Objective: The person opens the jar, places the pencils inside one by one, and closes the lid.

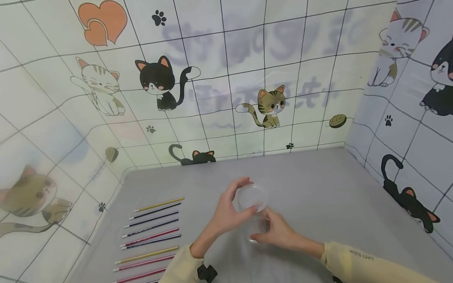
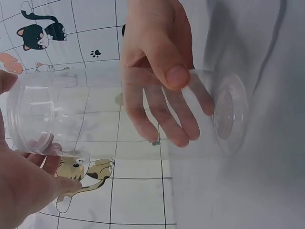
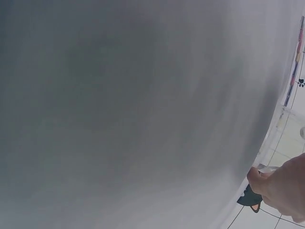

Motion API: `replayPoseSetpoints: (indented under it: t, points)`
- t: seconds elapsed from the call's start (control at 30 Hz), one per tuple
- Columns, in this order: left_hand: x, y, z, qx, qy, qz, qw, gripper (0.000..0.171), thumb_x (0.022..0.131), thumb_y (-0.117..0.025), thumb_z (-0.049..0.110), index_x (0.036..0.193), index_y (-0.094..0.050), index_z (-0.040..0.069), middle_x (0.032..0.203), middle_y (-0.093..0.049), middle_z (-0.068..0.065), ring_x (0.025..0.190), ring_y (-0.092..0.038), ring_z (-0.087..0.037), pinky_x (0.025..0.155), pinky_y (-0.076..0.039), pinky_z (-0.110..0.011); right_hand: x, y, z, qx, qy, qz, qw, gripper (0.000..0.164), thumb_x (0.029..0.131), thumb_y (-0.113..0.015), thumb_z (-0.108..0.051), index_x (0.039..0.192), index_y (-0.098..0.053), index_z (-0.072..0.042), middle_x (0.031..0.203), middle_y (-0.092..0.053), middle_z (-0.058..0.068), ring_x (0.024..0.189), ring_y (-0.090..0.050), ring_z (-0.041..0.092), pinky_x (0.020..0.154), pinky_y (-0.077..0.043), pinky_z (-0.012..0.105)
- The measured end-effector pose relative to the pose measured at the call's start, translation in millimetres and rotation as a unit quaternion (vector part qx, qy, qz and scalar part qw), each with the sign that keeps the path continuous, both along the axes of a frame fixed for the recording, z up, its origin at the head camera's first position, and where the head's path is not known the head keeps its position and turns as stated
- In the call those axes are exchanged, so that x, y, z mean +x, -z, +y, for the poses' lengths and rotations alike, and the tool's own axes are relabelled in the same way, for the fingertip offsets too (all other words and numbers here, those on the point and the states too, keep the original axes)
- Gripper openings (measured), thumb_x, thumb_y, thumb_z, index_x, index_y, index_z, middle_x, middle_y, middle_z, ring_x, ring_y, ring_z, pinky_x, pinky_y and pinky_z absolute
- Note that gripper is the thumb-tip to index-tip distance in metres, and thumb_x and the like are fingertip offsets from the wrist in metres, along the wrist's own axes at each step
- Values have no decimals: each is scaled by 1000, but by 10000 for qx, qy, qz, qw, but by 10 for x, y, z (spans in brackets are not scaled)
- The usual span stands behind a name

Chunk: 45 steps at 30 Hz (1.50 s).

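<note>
A tall clear plastic jar (image 1: pixel 257 225) stands upright on the grey table between my two hands. My left hand (image 1: pixel 226 210) holds it round its wide, clear top (image 1: pixel 252 197), thumb on the near side and fingers round the far left. Lower down, my right hand (image 1: pixel 281 232) grips the right side of the body near the base. In the left wrist view the jar (image 2: pixel 95 109) lies across the picture, its round base (image 2: pixel 231 112) at the table and the right hand (image 2: pixel 157 57) seen partly through its wall. Only part of the right hand (image 3: pixel 286 188) shows in the right wrist view.
To the left, several pencils lie in a spaced column on the grey table (image 1: pixel 311 184), among them a yellow pencil (image 1: pixel 159 204) and a red pencil (image 1: pixel 152 237). A cat-print cloth (image 1: pixel 212 98) with grid lines walls the table at the back and both sides.
</note>
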<state>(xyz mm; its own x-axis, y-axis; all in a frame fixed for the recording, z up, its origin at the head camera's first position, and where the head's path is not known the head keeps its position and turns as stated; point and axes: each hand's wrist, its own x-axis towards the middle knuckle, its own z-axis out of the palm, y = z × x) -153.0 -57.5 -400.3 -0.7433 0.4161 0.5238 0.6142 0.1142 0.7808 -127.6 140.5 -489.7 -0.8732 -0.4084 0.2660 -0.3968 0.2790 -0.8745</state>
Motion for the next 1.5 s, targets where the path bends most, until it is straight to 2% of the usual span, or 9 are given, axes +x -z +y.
replayPoseSetpoints:
  t: [0.23,0.33,0.57,0.77,1.0,1.2,1.3,1.4,1.5]
  points:
    - [92,65,91,-270,-795,178,9963,69,73,-89,22,130,-55,7,126,-58,0,117,-52,-23,98,-42,-45,79,48,-11,163,248,247,9993,76,76,-89,-25,138,-48,-9,134,-59,5,118,-55,16,90,-51,44]
    - [138,102,101,-292,-691,-118,9971,76,72,-89,24,135,-50,9,130,-55,0,120,-50,-22,98,-42,-44,121,70,-16,85,174,258,9995,76,76,-89,-24,138,-48,-7,135,-58,7,119,-55,17,91,-50,43]
    - [144,119,44,154,142,-659,9976,66,79,-75,5,138,-47,2,135,-53,-10,120,-52,-29,101,-42,-51,136,62,-18,-201,-101,-63,9997,78,81,-85,-23,143,-41,-6,141,-54,10,125,-53,28,94,-45,64]
    - [159,135,62,250,-303,-691,9968,71,74,-87,15,133,-49,2,133,-54,-6,129,-45,-26,107,-27,-64,118,50,-16,-168,-74,-35,9998,76,80,-86,-24,141,-43,-8,140,-55,9,123,-54,26,94,-46,62]
    - [159,91,33,272,-54,-612,9977,69,77,-77,7,139,-46,0,138,-53,-11,126,-48,-28,105,-34,-55,75,48,-12,-43,37,135,9999,75,79,-87,-24,139,-45,-8,137,-57,8,124,-55,28,94,-46,63]
    - [173,91,83,332,-722,-649,9947,77,73,-89,21,135,-45,10,133,-52,-7,126,-47,-23,103,-30,-62,33,44,-19,-55,115,99,9999,74,78,-87,-23,138,-46,-8,135,-59,6,120,-57,23,95,-45,62]
    - [164,93,88,302,-621,-580,9959,78,75,-87,20,140,-44,14,138,-49,-3,128,-44,-23,103,-30,-64,19,42,-21,-81,152,100,9998,73,77,-88,-22,137,-48,-9,134,-59,4,121,-56,20,96,-46,60]
    - [149,87,82,309,-405,-480,9976,72,78,-80,12,140,-45,10,138,-48,-3,127,-45,-24,104,-33,-61,7,45,-24,-112,147,101,9998,72,76,-88,-21,136,-49,-9,133,-60,3,120,-57,18,96,-46,56]
    - [139,83,81,292,-485,-468,9973,67,79,-80,11,135,-46,3,132,-50,-5,125,-47,-25,103,-34,-60,-1,48,-31,-138,146,59,9998,71,76,-88,-20,135,-50,-10,132,-60,3,118,-57,16,96,-47,54]
